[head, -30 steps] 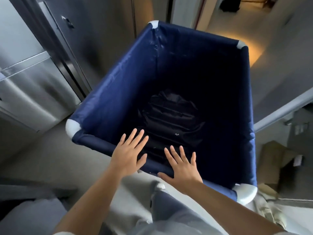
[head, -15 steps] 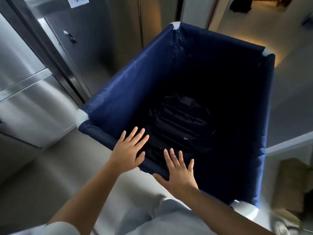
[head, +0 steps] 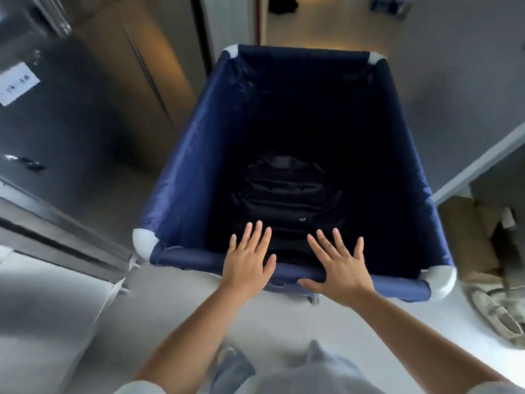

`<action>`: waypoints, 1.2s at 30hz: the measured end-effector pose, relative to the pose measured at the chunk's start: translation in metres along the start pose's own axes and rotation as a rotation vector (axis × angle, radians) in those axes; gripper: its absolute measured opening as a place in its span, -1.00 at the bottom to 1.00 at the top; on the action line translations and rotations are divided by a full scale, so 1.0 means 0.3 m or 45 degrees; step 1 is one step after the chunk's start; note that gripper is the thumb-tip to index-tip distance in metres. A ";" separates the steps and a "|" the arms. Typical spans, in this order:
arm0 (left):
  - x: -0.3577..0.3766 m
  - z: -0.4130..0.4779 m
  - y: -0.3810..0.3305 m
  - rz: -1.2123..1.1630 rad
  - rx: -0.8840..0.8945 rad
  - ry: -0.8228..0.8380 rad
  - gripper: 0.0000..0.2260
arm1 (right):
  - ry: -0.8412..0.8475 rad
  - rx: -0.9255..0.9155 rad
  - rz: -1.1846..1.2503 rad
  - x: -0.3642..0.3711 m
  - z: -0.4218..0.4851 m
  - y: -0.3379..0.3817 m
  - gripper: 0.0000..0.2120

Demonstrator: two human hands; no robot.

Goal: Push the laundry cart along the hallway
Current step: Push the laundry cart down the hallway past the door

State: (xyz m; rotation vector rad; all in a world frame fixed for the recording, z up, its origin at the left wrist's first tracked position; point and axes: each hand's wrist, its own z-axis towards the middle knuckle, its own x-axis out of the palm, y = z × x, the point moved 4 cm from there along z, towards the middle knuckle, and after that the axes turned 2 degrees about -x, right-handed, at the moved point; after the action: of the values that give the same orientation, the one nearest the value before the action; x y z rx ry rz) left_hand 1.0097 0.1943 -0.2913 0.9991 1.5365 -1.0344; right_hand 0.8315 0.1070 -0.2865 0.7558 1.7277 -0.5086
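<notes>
The laundry cart is a deep navy fabric bin with white corner caps, standing right in front of me. A black bag lies at its bottom. My left hand rests flat on the cart's near rim, fingers spread and pointing forward. My right hand lies flat on the same rim a little to the right, thumb under the rail's near side. Neither hand is curled around the rail.
Steel doors and panels line the left side close to the cart. The hallway floor runs on ahead past the cart's far edge. A grey wall with a white rail is on the right, with cardboard and cloth below it.
The cart has swung from a slant to the right to pointing straight down the hallway. Both hands stay flat on the near rim, now a little further apart.
</notes>
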 end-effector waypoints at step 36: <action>-0.286 1.028 0.441 0.156 0.477 0.035 -0.47 | -0.074 0.163 0.113 -0.286 0.943 -0.045 -0.05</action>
State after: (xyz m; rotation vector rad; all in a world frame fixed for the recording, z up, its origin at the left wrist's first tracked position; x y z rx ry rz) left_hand 1.2348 -0.0682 -0.2691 1.3516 1.3094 -1.2518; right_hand 1.0293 -0.1131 -0.2841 0.8957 1.6118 -0.5786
